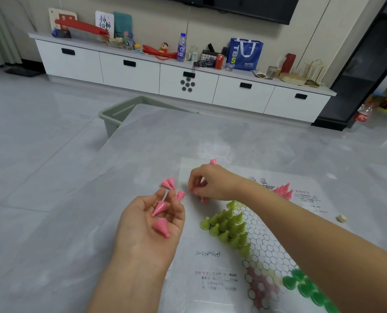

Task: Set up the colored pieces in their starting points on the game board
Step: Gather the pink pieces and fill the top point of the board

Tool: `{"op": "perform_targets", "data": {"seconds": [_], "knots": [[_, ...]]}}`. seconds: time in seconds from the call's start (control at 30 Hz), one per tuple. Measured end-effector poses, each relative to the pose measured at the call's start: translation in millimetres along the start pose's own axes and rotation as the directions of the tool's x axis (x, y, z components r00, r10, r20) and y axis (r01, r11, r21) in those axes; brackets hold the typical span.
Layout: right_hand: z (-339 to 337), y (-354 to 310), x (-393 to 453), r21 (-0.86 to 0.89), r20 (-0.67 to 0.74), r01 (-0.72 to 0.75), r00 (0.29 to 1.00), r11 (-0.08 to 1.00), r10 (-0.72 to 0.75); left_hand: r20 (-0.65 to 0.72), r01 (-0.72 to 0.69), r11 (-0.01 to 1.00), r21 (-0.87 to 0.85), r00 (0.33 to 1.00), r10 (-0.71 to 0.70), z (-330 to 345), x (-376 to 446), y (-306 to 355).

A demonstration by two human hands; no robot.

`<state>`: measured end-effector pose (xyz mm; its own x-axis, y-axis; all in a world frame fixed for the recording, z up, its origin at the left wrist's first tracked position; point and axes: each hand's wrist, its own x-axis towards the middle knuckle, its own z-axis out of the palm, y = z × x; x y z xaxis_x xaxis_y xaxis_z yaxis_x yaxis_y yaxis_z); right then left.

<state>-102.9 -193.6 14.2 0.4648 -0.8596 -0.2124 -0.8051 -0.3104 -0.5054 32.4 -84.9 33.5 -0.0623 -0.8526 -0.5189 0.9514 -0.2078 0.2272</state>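
A paper game board [219, 263] printed with hexagon cells lies on the grey table. Several yellow-green cone pieces [227, 227] fill one triangle of it. Darker green pieces [305, 288] stand at the lower right, partly behind my right forearm. A group of pink pieces [284, 191] stands beyond that arm. My left hand [151, 229] lies palm up left of the board, cupping two pink pieces [160, 219]. My right hand [207, 182] pinches a pink piece at the board's upper left. Loose pink pieces [168, 183] lie on the table between the hands, and one pink piece [213, 161] lies beyond my right hand.
A pale green bin [118, 114] stands on the floor past the table's far left corner. A small beige object [341, 219] lies on the table to the right of the board. A long white cabinet [176, 75] with clutter on top runs along the far wall.
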Motion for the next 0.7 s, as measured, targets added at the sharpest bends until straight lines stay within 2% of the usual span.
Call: {"op": "perform_targets", "data": {"seconds": [0.1, 0.17, 0.23, 0.3, 0.37, 0.47, 0.57, 0.63, 0.7], "knots": [[-17, -19, -18, 0.262, -0.075, 0.040, 0.997, 0.964, -0.021, -0.006, 0.029, 1.000, 0.013, 1.000, -0.028, -2, 6, -3], [-29, -38, -34, 0.343, -0.089, 0.137, 0.990, 0.929, -0.113, -0.003, 0.081, 0.996, 0.026, 0.997, -0.081, -2, 7, -6], [-35, -53, -50, 0.280, -0.049, 0.234, 0.972, 0.931, -0.230, 0.045, 0.155, 0.988, 0.025, 0.987, -0.156, 0, 3, -10], [-38, -61, -62, 0.159, 0.025, 0.276, 0.959, 0.948, -0.283, 0.110, 0.199, 0.980, 0.017, 0.974, -0.199, 4, -1, -15], [-43, -58, -70, 0.204, 0.030, 0.254, 0.964, 0.945, -0.265, 0.114, 0.203, 0.979, 0.028, 0.972, -0.205, 7, -3, -19], [-56, -43, -77, 0.331, -0.084, 0.197, 0.980, 0.923, -0.179, 0.040, 0.160, 0.985, 0.057, 0.986, -0.163, 7, 0, -25], [-60, -20, -80, 0.399, -0.097, 0.159, 0.987, 0.903, -0.131, 0.012, 0.149, 0.985, 0.085, 0.989, -0.150, 6, 3, -28], [-57, 0, -77, 0.284, -0.113, 0.093, 0.992, 0.954, -0.063, -0.002, 0.139, 0.984, 0.109, 0.990, -0.139, 6, 5, -29], [-52, 24, -71, -0.015, -0.150, 0.005, 0.989, 1.000, -0.007, -0.022, 0.114, 0.986, 0.124, 0.993, -0.112, 5, 6, -30]]}}
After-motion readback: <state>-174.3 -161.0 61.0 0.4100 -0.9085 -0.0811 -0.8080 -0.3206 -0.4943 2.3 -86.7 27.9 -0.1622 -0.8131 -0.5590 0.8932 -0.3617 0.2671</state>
